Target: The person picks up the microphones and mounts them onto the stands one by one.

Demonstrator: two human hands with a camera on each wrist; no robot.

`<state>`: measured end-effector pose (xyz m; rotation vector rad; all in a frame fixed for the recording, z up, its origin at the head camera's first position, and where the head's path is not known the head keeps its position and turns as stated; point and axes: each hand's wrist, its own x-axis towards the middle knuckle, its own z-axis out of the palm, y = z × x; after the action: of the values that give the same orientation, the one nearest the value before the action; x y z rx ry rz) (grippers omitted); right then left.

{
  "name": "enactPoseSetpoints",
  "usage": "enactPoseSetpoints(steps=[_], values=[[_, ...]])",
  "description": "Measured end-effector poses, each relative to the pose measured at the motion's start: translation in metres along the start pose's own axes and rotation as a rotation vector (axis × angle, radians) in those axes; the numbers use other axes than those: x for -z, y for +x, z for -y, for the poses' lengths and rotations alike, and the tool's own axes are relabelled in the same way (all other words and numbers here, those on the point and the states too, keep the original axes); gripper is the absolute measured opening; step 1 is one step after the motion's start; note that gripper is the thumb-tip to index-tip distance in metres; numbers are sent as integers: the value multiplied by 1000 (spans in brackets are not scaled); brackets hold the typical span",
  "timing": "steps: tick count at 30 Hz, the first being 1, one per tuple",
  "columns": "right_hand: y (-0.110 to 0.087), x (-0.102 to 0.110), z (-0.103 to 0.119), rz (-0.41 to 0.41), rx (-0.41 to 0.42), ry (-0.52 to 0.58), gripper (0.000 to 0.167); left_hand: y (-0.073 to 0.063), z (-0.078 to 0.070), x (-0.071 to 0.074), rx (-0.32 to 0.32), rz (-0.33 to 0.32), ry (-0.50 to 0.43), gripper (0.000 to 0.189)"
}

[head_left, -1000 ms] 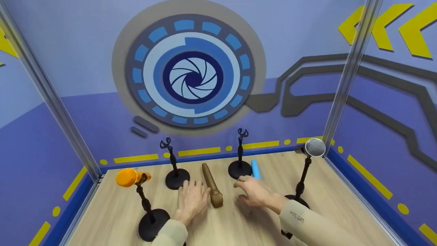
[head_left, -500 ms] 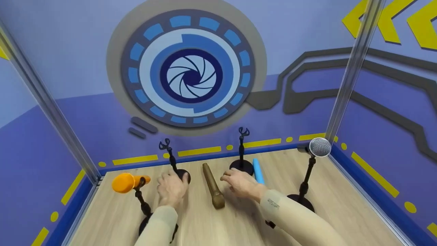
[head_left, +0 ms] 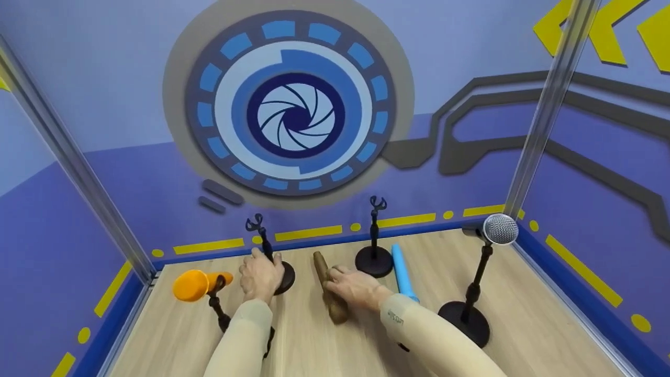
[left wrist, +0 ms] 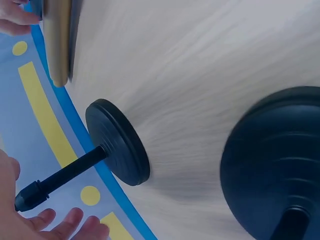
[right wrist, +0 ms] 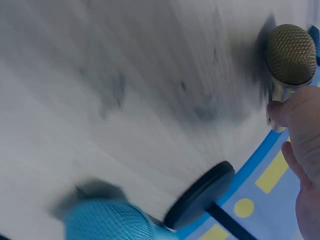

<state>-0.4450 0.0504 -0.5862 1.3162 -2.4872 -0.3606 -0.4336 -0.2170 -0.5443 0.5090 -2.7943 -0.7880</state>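
A brown microphone [head_left: 338, 313] lies on the wooden tabletop, its mesh head toward the person. My right hand [head_left: 356, 288] grips it around the body, covering part of it. In the right wrist view, the thumb lies just below the gold-brown mesh head [right wrist: 291, 55]. My left hand [head_left: 260, 275] is at the back-left black microphone stand [head_left: 285, 278], overlapping its pole. The left wrist view shows that hand's fingers [left wrist: 72, 217] spread loosely on one side of the pole, above the round base [left wrist: 117, 142]; the stand's top is out of frame there.
An orange microphone [head_left: 191, 285] sits in a stand at the left, and a silver-headed one [head_left: 501, 229] at the right. A blue microphone [head_left: 402, 272] lies beside the back-right bare stand [head_left: 373, 262]. Printed panels [head_left: 125, 199] and metal posts [head_left: 544, 110] enclose the table.
My right hand has moved left onto the brown microphone and taken hold of it. My left hand has moved left, away from that microphone, to the back-left stand.
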Motion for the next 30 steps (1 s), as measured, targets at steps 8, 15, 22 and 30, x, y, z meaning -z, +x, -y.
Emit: enactPoseSetpoints(steps=[8, 15, 22, 30], values=[[6, -3, 6, 59, 105, -108, 48, 8, -7, -2, 35, 14, -16, 71], [2, -17, 9, 6, 186, -77, 38, 12, -3, -3, 61, 45, -63, 62], [-1, -24, 7, -166, 341, -200, 31, 15, -2, -3, 77, 51, -109, 57], [-3, -18, -2, -255, 356, -172, 32, 22, -4, -1, 82, 55, -129, 55]])
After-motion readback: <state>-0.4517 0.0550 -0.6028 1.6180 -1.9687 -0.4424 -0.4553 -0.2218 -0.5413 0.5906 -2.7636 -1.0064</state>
